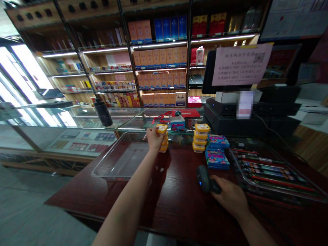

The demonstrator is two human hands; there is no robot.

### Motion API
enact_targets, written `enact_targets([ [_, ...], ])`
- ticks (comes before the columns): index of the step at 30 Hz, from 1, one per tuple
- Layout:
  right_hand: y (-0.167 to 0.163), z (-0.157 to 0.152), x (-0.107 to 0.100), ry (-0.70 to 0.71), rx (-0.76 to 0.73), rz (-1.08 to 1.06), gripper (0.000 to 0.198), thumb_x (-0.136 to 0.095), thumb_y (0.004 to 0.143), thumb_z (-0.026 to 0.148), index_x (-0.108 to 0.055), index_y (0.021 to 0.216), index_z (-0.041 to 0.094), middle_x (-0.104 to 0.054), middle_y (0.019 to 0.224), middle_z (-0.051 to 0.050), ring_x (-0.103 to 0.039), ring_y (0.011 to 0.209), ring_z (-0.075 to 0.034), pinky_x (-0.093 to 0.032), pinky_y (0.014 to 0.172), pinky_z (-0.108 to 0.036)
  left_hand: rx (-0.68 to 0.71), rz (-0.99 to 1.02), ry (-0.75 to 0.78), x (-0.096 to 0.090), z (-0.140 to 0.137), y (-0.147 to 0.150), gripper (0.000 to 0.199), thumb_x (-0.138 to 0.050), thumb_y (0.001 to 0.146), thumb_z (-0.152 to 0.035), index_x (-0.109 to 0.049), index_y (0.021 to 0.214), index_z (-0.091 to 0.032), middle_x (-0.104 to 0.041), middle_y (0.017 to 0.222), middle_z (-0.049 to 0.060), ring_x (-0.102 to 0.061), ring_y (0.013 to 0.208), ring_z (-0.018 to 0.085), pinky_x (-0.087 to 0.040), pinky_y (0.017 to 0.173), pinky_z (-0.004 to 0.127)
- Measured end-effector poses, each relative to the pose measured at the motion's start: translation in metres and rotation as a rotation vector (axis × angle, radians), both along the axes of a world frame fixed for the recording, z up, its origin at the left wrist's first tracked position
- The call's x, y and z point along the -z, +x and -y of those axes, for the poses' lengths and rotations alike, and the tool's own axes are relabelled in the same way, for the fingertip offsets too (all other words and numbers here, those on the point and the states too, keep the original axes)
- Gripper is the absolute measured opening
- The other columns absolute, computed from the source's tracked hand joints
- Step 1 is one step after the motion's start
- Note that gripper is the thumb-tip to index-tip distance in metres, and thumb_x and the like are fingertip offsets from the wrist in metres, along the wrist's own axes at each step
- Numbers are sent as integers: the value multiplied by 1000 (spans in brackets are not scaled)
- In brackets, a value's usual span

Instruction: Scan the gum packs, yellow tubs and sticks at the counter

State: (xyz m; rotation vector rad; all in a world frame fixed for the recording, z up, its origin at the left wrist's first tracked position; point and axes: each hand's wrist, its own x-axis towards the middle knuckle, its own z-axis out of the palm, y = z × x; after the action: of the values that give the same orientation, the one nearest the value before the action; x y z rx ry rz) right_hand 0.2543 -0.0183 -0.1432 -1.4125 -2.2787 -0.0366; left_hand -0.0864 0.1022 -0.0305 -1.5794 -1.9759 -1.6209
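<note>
My left hand (154,138) is closed on a small yellow-lidded tub (161,128) at the top of a stack near the back of the dark wooden counter. Lower tubs (164,148) in that stack are partly hidden by the hand. My right hand (229,194) grips the handle of a dark barcode scanner (203,179), which shows a blue light and sits low over the counter. Beyond it stands a second stack of yellow tubs (200,140). Blue and pink packets (217,159) lie piled right beside that stack.
A clear plastic tray (107,155) is on the left, and another tray (246,181) with long thin packets on the right. Behind are a small open box (177,123), a black bottle (103,112), a monitor (208,73) with a pink notice, a glass display case and stocked shelves.
</note>
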Motion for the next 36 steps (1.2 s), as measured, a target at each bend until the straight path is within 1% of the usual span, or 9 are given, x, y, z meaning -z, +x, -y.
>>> enact_targets([
  [4, 1, 0, 3, 37, -6, -2, 33, -53, 81, 29, -57, 114, 25, -70, 103, -3, -68, 87, -19, -51, 72, -28, -50, -56, 54, 11, 20, 17, 61, -67, 70, -28, -45, 126, -19, -40, 123, 14, -42, 119, 28, -35, 102, 45],
  [6, 1, -1, 3, 42, -13, -5, 34, -52, 81, 29, -56, 114, 25, -70, 103, -2, -68, 88, -18, -51, 72, -28, -80, -89, 116, 26, 36, 32, 68, -62, 75, -30, -32, 135, -18, -28, 138, 17, -27, 133, 31, -26, 108, 49],
  [8, 2, -1, 3, 29, -20, -3, 34, -52, 81, 28, -56, 114, 25, -70, 104, -2, -67, 88, -19, -52, 72, -29, -42, -127, 93, 47, 49, 46, 70, -57, 79, -29, -25, 140, -17, -19, 145, 18, -17, 138, 31, -20, 111, 50],
  [11, 3, -1, 2, 10, -21, 6, 34, -52, 80, 29, -56, 114, 25, -70, 102, -2, -68, 86, -19, -52, 71, -30, 21, -107, -198, 78, 56, 59, 77, -57, 77, -28, -19, 141, -6, -16, 146, 27, -14, 140, 35, -21, 110, 50],
  [14, 3, -1, 2, 14, -8, 5, 34, -51, 81, 31, -56, 114, 25, -71, 102, -2, -68, 86, -19, -52, 70, -29, 54, -94, -548, 97, 51, 62, 81, -59, 75, -29, -19, 139, 2, -18, 144, 35, -16, 138, 41, -25, 107, 51],
  [18, 1, 1, 2, 15, 13, 1, 33, -52, 80, 31, -57, 113, 26, -70, 103, -2, -68, 84, -19, -51, 69, -28, 32, -163, -693, 102, 39, 64, 83, -57, 77, -32, -17, 138, 6, -19, 143, 39, -15, 137, 44, -23, 106, 56],
  [26, -4, 3, -4, -43, 42, -12, 33, -50, 81, 28, -57, 113, 25, -69, 105, -3, -66, 88, -20, -49, 72, -31, 44, -119, -615, 102, 28, 60, 81, -59, 74, -29, -20, 137, 4, -19, 141, 41, -16, 137, 44, -24, 104, 57],
  [32, -4, 3, -8, -58, 42, -16, 33, -52, 82, 29, -57, 114, 24, -69, 103, -4, -66, 88, -20, -48, 75, -31, 64, -124, -421, 98, 34, 67, 69, -59, 74, -25, -32, 135, -9, -35, 137, 26, -32, 132, 38, -31, 103, 51],
  [36, -6, 2, -10, -92, 64, -16, 34, -53, 81, 27, -57, 115, 23, -69, 103, -5, -65, 91, -21, -48, 77, -32, 244, -181, -211, 83, 32, 86, 54, -57, 77, -21, -43, 129, -16, -46, 126, 16, -42, 123, 29, -34, 104, 45],
])
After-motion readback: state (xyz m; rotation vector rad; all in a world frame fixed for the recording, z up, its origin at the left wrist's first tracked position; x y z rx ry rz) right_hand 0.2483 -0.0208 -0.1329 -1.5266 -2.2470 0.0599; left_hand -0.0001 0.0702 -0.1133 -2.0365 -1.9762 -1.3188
